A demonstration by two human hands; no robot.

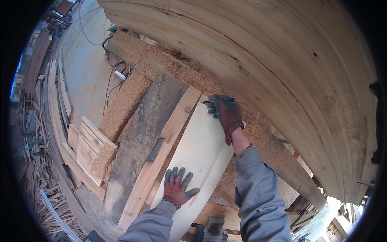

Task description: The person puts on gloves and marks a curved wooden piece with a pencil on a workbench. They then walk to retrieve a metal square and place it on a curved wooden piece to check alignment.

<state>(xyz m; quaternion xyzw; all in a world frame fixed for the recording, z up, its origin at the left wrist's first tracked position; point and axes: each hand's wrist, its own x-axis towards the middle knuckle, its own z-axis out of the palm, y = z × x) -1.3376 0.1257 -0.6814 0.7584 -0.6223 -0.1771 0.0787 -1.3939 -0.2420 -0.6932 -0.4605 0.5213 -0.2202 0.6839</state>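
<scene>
A long pale board [197, 141] slants from the lower middle up toward the large timber wall. Near its lower part my left hand [178, 187], in a red and dark-green work glove, lies flat on it with fingers spread. My right hand [226, 113], gloved the same way, is at the board's far end, its fingers closed round a thin black pen [206, 102]. The pen's tip points left, close to the board's end; whether it touches the wood I cannot tell.
Beside the board lie a reddish-edged plank [177, 117] and a dark weathered plank [141, 129]. Sawdust covers the beams [125, 94]. A curved wall of joined timber [258, 44] fills the upper right. Cables [111, 82], cut boards [88, 149] and scrap strips [54, 209] lie left.
</scene>
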